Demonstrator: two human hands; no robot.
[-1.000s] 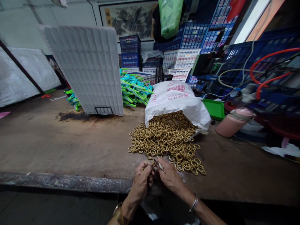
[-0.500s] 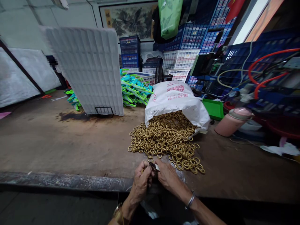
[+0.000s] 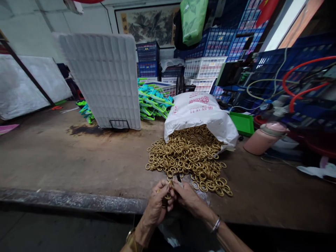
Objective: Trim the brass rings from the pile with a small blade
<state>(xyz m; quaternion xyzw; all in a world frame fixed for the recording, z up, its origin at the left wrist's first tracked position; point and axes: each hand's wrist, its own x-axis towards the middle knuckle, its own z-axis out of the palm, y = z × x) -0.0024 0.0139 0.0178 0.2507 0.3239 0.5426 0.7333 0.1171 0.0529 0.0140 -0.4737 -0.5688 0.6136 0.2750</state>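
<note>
- Dim, cool indoor light overall, brightest on the white sack (image 3: pixel 199 110), the pale panel (image 3: pixel 105 80) and a slanting strip (image 3: pixel 285 28) at upper right.
- Deep shadow beneath the surface (image 3: pixel 65 157).
- Small highlights on the gold-coloured rings (image 3: pixel 187 150).
- Wide-angle stretching towards the edges.
- Fine detail between the hands (image 3: pixel 156 204) seems lost to softness and shade.
</note>
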